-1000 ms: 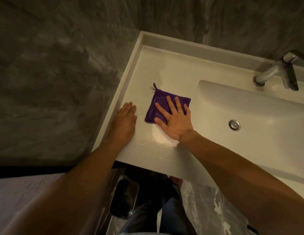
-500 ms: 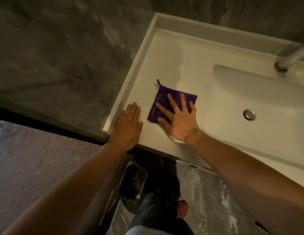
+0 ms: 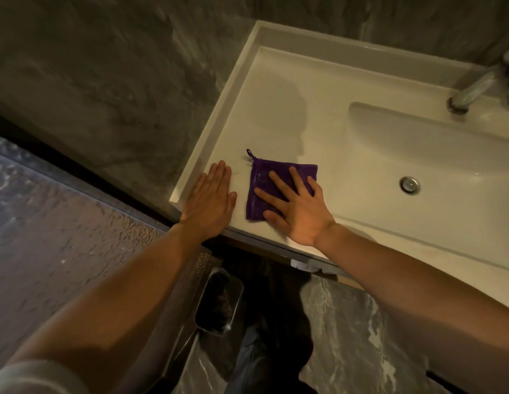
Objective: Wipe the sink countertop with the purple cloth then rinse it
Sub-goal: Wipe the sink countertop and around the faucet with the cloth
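Purple cloth (image 3: 278, 189) lies flat on the white desk (image 3: 284, 89), near its front left corner and left of the sink basin (image 3: 435, 155). The right hand (image 3: 298, 209) presses on it with fingers (image 3: 278, 180) spread and released, grasping nothing. The left hand (image 3: 209, 200) rests flat just beside the cloth, fingers straight; the faucet (image 3: 472, 89) stands at the far right.

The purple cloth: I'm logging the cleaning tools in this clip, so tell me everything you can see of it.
The purple cloth is a small square of deep violet, plush-looking fabric with a thin hanging loop at its far left corner. It lies flat on the white countertop, near the front edge, left of the basin. The right hand rests spread on its right part, fingers flat, not gripping. The left hand lies beside it, apart from it.
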`<state>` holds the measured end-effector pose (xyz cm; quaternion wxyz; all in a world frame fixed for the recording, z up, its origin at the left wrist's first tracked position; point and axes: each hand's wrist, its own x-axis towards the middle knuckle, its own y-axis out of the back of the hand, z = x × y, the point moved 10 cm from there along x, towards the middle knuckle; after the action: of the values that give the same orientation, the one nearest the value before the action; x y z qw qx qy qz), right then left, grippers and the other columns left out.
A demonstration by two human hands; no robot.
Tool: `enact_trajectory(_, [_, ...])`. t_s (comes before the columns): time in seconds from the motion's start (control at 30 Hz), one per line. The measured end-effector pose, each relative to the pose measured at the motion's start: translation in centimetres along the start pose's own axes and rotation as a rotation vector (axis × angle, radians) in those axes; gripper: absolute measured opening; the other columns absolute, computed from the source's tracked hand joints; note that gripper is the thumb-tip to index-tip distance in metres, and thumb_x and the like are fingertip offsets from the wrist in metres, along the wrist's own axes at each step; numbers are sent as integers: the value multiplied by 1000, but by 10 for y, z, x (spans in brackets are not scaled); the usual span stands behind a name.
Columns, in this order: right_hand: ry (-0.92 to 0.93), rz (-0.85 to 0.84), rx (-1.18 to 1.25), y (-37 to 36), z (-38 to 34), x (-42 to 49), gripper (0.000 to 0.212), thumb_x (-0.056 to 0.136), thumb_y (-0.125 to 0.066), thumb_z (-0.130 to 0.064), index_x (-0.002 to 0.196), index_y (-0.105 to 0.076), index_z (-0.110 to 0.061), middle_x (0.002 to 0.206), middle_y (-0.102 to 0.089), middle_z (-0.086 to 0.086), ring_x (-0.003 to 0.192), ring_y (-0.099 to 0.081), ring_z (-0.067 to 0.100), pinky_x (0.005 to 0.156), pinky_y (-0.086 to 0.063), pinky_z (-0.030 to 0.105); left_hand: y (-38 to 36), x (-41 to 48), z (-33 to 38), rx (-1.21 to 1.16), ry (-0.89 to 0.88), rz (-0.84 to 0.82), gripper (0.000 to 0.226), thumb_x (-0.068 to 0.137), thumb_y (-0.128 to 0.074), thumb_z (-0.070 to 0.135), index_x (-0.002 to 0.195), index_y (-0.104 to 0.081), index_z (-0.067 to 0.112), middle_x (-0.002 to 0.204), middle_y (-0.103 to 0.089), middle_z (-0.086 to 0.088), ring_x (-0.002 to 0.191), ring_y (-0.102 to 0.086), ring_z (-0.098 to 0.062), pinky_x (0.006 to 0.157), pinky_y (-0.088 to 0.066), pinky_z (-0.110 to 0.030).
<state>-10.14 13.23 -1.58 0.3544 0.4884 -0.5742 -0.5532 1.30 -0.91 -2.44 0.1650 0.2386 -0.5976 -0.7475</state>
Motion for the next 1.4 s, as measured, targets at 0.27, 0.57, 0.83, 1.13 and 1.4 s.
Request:
enact_trajectory(0.27, [-66, -38, -20, -7, 17, -53, 61, 102, -19, -67, 160, -19, -46, 172, -17, -5, 159, -5, 34, 124, -13, 55, 4, 0, 1, -60, 21, 47, 63, 106, -26, 39, 160, -11, 10, 170, -9, -10, 156, -7, -23, 126, -5, -40])
enact_trajectory(0.57, [-149, 0, -82, -13, 38, -106, 60, 105, -28, -56, 161, -24, -35, 170, -24, 1, 158, -17, 29, 125, -18, 48, 10, 11, 97, -229, -95, 170, 53, 99, -42, 24, 148, -43, 2, 161, -34, -19, 151, -27, -33, 121, -26, -50])
enact_trajectory(0.83, [-231, 15, -82, -17, 72, -151, 59, 107, -27, -51, 162, -22, -30, 171, -21, 4, 158, -15, 29, 126, -18, 50, -6, 7, 108, -173, -30, 166, 55, 100, -41, 25, 152, -37, 6, 162, -33, -17, 151, -27, -30, 123, -23, -48])
enact_trajectory(1.13, [-354, 7, -88, -15, 118, -206, 62, 108, -15, -55, 164, -17, -28, 172, -16, 3, 159, -11, 28, 127, -16, 49, -5, 9, 108, -150, -17, 175, 55, 99, -42, 25, 150, -40, 5, 161, -36, -16, 150, -28, -30, 123, -23, -46])
enact_trajectory(1.4, [-482, 117, -54, -12, 158, -248, 55, 109, -29, -43, 156, -41, -18, 162, -41, 8, 154, -30, 29, 125, -26, 44, -5, 11, 110, -111, -28, 186, 55, 98, -44, 24, 147, -42, 0, 157, -39, -20, 147, -33, -34, 122, -26, -48])
